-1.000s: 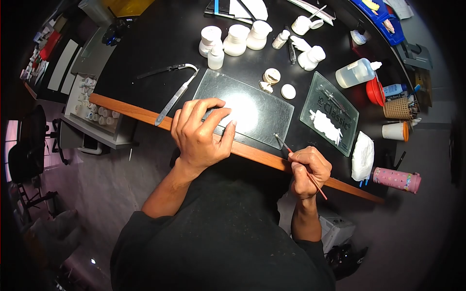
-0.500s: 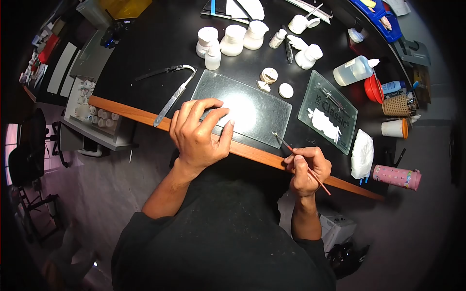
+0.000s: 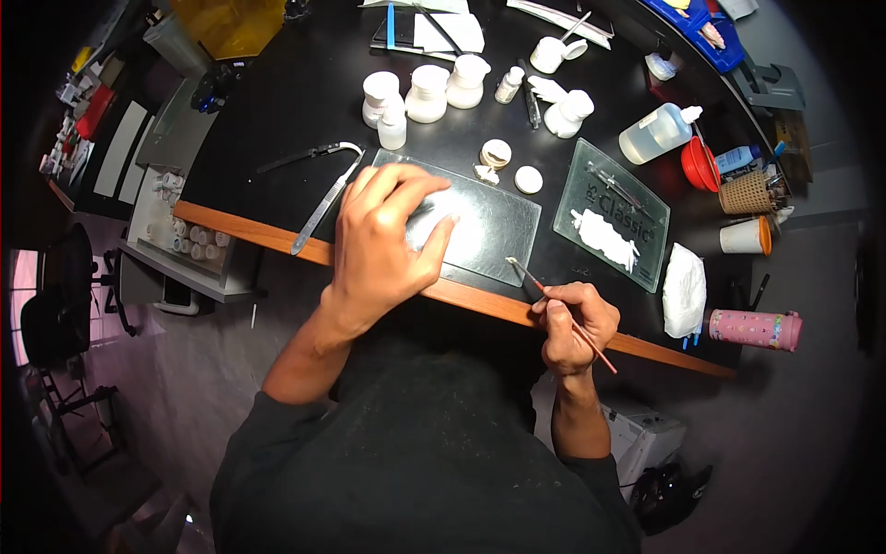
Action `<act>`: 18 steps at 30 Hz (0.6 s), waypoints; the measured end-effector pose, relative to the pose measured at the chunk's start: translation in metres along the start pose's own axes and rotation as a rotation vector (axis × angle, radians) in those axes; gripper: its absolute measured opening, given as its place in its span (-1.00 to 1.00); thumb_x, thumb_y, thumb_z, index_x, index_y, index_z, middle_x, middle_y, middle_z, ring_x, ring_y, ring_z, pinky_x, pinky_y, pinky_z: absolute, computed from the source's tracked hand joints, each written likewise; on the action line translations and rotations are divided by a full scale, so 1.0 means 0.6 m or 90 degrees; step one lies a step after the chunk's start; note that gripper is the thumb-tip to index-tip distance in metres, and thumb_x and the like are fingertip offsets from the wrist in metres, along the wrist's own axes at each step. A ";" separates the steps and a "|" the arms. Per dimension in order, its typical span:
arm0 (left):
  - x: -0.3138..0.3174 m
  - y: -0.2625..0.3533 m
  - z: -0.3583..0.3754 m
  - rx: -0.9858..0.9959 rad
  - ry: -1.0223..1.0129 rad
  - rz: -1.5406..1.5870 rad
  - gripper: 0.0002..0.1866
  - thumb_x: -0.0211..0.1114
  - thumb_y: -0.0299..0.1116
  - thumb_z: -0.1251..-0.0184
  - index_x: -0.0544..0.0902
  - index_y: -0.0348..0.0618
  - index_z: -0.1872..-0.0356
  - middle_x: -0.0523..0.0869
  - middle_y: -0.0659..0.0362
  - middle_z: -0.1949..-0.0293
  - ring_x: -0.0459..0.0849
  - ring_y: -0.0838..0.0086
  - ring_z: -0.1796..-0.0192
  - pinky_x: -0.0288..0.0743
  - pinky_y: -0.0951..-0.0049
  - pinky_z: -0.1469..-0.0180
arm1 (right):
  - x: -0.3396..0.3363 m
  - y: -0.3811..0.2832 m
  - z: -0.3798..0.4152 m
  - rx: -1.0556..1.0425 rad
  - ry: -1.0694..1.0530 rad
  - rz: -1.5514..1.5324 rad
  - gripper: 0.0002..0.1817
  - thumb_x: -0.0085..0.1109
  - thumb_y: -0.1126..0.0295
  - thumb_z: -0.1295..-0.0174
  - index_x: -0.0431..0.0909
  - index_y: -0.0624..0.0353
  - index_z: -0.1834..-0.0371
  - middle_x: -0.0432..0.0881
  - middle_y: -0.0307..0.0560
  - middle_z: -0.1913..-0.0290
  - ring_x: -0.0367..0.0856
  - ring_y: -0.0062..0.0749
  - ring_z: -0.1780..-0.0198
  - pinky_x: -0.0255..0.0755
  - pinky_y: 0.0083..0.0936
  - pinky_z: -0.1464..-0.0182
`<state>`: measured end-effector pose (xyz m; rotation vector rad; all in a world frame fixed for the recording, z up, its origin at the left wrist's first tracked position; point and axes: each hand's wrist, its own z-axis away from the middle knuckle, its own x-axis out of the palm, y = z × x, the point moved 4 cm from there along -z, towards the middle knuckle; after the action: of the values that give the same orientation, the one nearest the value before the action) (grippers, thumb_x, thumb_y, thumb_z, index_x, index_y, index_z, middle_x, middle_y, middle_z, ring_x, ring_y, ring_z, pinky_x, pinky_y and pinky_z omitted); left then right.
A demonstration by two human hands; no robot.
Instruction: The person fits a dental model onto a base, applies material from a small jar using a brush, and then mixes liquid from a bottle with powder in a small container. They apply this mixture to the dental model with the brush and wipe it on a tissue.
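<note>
My left hand (image 3: 383, 242) is raised over the left part of a glass plate (image 3: 512, 210), thumb and fingers curved toward each other around a bright glare that hides what they hold. In my right hand (image 3: 581, 323) is a thin reddish brush (image 3: 593, 345), pinched like a pen. Its tip points at the plate's near right corner, with a small pale dab at the tip. Beyond the plate stand a small open jar (image 3: 496, 153) and a round white lid (image 3: 528, 179).
A second glass slab (image 3: 653, 217) with white pieces and metal tools lies right. A curved-ended instrument (image 3: 318, 214) lies left. White jars (image 3: 427, 94) stand behind. A clear bottle (image 3: 657, 135), red bowl (image 3: 700, 164), white cloth (image 3: 684, 291) and pink bottle (image 3: 755, 329) are right.
The view has shifted, so most table objects sit slightly further left. My left hand looks larger and raised nearer the camera. The brush stays in my right hand, its tip still by the plate's corner.
</note>
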<state>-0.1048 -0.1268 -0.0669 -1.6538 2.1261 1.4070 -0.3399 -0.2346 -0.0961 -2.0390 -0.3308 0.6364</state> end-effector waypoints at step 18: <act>0.119 -0.036 -0.123 0.001 -0.197 0.079 -0.29 0.72 -0.26 -0.06 0.67 -0.31 -0.26 0.79 -0.17 -0.01 0.80 0.06 -0.09 0.65 0.15 -0.22 | -0.003 -0.005 -0.010 -0.096 -0.012 0.022 -0.89 0.16 0.69 0.00 0.68 0.39 0.44 0.68 -0.02 0.52 0.60 -0.48 0.58 0.42 -0.58 0.49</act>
<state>-0.0844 -0.2291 -0.0789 -1.2249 2.0775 1.5754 -0.3382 -0.2382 -0.0904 -2.1882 -0.3651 0.6687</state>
